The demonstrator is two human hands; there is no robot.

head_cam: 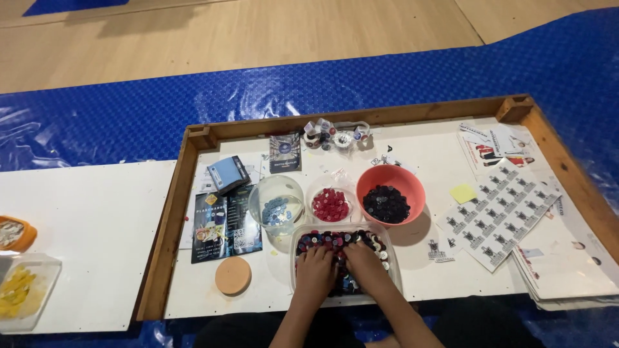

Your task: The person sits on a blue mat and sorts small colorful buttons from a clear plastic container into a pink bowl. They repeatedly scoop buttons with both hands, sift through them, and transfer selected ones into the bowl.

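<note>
Both hands dig into the clear tub of mixed buttons (pixel 345 240), which sits at the near edge of the wooden tray (pixel 169 227). Just beyond the tub stand three bowls, seemingly one per colour: blue (pixel 276 207), red (pixel 330 203), black (pixel 389 193). The left hand (pixel 316 272) and right hand (pixel 364 265) lie loosely curled, fingers buried; whether either grips a button cannot be told.

This looks like a sports hall or activity room turned into a floor-level craft or sorting spot. A pale wooden floor (pixel 245 38) of the gym kind runs along the far side, with a blue plastic sheet (pixel 129 116) spread over it. On the sheet lies a shallow wooden-framed tray (pixel 169 212), with bowls of sorted buttons near its middle and printed sticker sheets (pixel 500 216) toward its right edge.
</note>
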